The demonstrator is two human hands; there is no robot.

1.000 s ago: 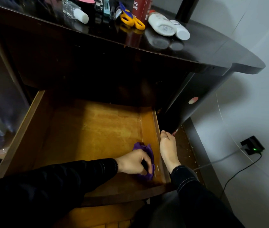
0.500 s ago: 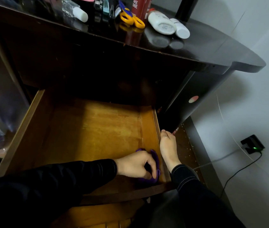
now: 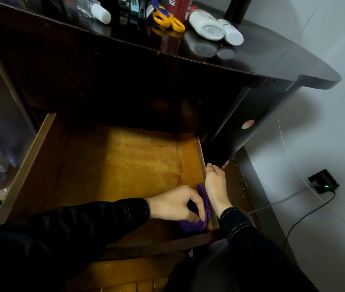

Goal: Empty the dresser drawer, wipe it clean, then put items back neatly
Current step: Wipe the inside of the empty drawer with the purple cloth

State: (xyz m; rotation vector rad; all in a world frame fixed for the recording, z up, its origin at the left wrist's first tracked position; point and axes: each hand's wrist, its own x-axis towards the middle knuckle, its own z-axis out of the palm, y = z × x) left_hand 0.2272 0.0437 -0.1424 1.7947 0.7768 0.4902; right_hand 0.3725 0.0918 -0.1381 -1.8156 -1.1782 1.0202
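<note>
So, closest up, two arms in black sleeves (image 3: 83,224) reach into the open drawer (image 3: 26,171). The left hand (image 3: 173,204) is down in the front right corner, thumb and fingers clamped on a bunched-up purple cloth (image 3: 194,225) that sits on the drawer floor, right where the front board meets the right wall. The right hand (image 3: 216,186) is just beside it on top of that right wall, back of the hand up. Honestly can't tell if its fingers are curled round the edge or just lying on it. The drawer floor is orange-brown wood. Off to the right, a black charger (image 3: 323,182) with a green light sits low on the wall. Further up, on the dark glossy desk (image 3: 272,60), are yellow-handled scissors (image 3: 168,21), a red can (image 3: 179,5) behind them, two white bottles (image 3: 206,26) lying touching each other, and a clear bottle (image 3: 97,10) with a white cap further left.
</note>
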